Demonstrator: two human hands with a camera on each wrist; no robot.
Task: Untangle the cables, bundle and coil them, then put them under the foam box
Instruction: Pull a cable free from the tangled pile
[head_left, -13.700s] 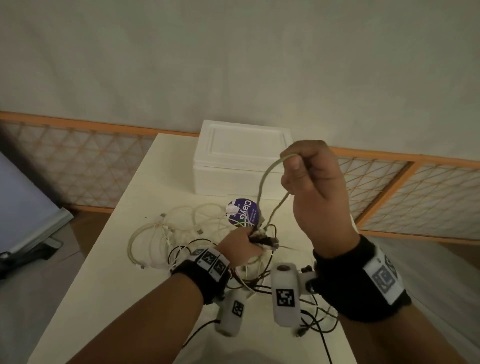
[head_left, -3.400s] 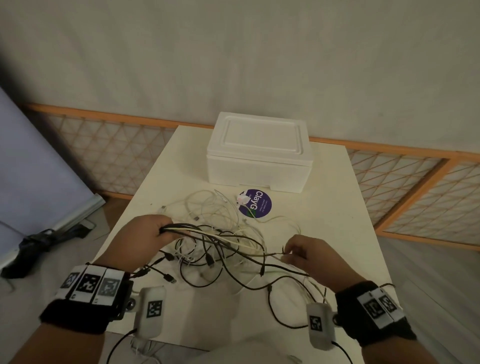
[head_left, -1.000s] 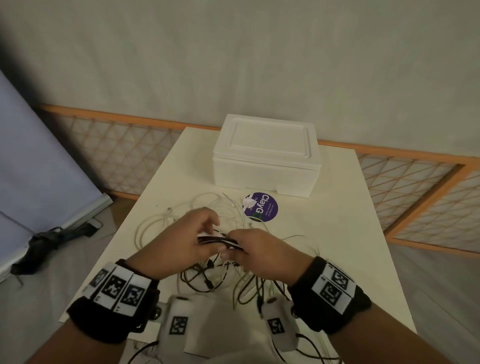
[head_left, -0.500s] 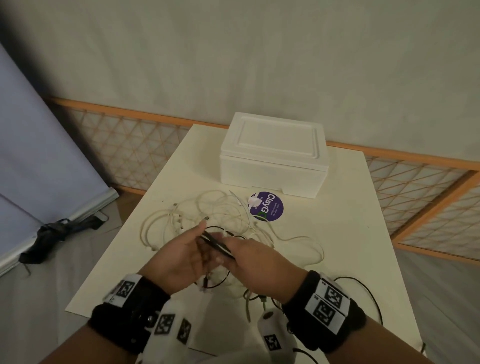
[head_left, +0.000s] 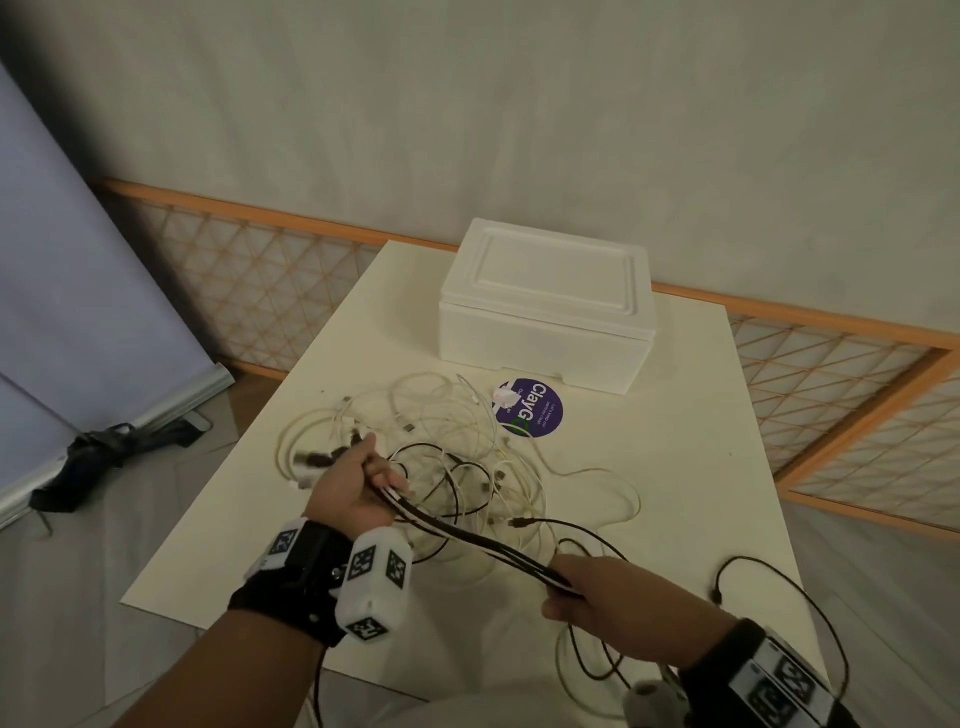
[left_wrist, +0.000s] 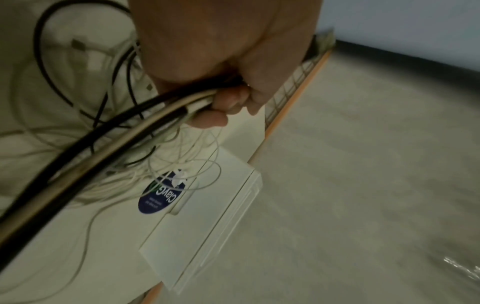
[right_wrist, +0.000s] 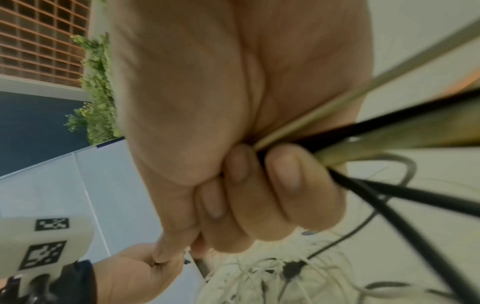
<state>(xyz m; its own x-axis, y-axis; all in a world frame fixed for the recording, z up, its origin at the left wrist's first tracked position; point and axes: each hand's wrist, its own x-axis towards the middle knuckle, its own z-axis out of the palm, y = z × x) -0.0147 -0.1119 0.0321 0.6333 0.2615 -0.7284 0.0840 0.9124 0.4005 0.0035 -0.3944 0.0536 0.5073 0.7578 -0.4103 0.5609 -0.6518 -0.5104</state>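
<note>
A bundle of black and white cables (head_left: 467, 538) stretches taut between my two hands above the cream table (head_left: 701, 467). My left hand (head_left: 358, 483) grips one end, with several plug ends sticking out past its fingers. My right hand (head_left: 582, 587) grips the bundle nearer the front edge; the wrist views show the fingers of each hand curled round the cables (left_wrist: 161, 107) (right_wrist: 389, 131). Loose white and black cables (head_left: 467, 441) lie tangled on the table beyond the hands. The white foam box (head_left: 545, 306) stands closed at the table's far side.
A round purple sticker (head_left: 530, 413) lies just in front of the box. Black cable loops (head_left: 769, 597) trail over the table's right front edge. An orange lattice fence (head_left: 249, 270) runs behind the table; a grey-blue board (head_left: 67, 312) leans at the left.
My hands were close together on the cables half a second ago. They have drawn apart: the right hand has slid back along the bundle toward me, pulling it straight.
</note>
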